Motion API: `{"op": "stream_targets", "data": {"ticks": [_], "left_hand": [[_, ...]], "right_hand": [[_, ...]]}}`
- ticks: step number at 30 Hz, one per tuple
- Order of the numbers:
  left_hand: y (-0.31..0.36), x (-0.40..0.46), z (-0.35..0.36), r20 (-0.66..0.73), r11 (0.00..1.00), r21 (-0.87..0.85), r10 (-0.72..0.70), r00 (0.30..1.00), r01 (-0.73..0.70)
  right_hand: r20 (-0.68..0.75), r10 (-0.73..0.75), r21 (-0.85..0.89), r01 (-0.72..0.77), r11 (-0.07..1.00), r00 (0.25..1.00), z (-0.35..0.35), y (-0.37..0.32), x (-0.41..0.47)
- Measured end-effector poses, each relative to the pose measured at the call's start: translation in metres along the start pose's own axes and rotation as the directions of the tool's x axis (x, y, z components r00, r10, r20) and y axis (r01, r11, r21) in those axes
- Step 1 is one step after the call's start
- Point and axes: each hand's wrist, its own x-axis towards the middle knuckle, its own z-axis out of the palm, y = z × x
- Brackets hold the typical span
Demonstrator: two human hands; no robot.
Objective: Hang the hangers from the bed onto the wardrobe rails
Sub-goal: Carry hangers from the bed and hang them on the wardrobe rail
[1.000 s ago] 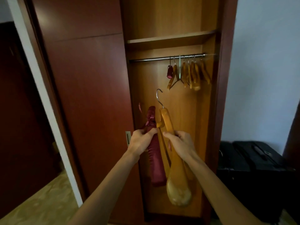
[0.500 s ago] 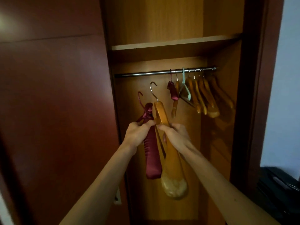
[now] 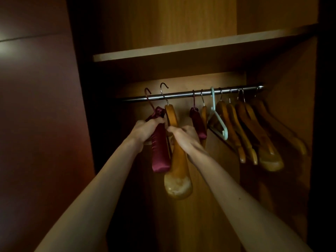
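Observation:
My left hand (image 3: pixel 145 130) grips a padded maroon hanger (image 3: pixel 161 151) near its neck. My right hand (image 3: pixel 183 136) grips a wooden hanger (image 3: pixel 179 171) beside it. Both metal hooks reach up to the level of the steel wardrobe rail (image 3: pixel 181 95), at its left part; whether they rest on it I cannot tell. On the rail's right half hang another maroon hanger (image 3: pixel 198 124), a pale green plastic hanger (image 3: pixel 221 124) and several wooden hangers (image 3: pixel 254 133).
A wooden shelf (image 3: pixel 181 50) runs just above the rail. A dark red wardrobe door (image 3: pixel 36 124) stands at the left, and the wardrobe's dark side panel (image 3: pixel 323 124) at the right. The rail's stretch between the held hooks and the hung hangers is bare.
Both hands have lifted the two hangers upward, so the hooks went from well below the rail to rail height. The view has closed in on the wardrobe.

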Motion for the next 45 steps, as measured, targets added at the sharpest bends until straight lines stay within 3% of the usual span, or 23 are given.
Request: {"op": "stream_targets", "data": {"ticks": [8, 16, 30, 45], "left_hand": [[0.02, 0.066, 0.03, 0.088, 0.998, 0.056, 0.023, 0.996, -0.028], [0.019, 0.119, 0.049, 0.163, 0.998, 0.068, -0.004, 0.987, -0.007], [-0.008, 0.148, 0.073, 0.169, 0.998, 0.028, -0.051, 0.984, 0.047], [-0.032, 0.176, 0.085, 0.176, 0.998, -0.059, 0.011, 0.984, -0.001]], "right_hand": [[-0.118, 0.082, 0.086, -0.072, 0.994, 0.99, 0.003, 0.015, 0.065], [-0.198, 0.112, 0.049, -0.104, 0.993, 0.974, -0.01, 0.025, 0.092], [-0.151, 0.15, 0.057, -0.143, 0.988, 0.977, -0.014, 0.045, 0.119], [-0.129, 0.095, 0.065, -0.087, 0.994, 0.987, -0.009, 0.054, 0.114]]}}
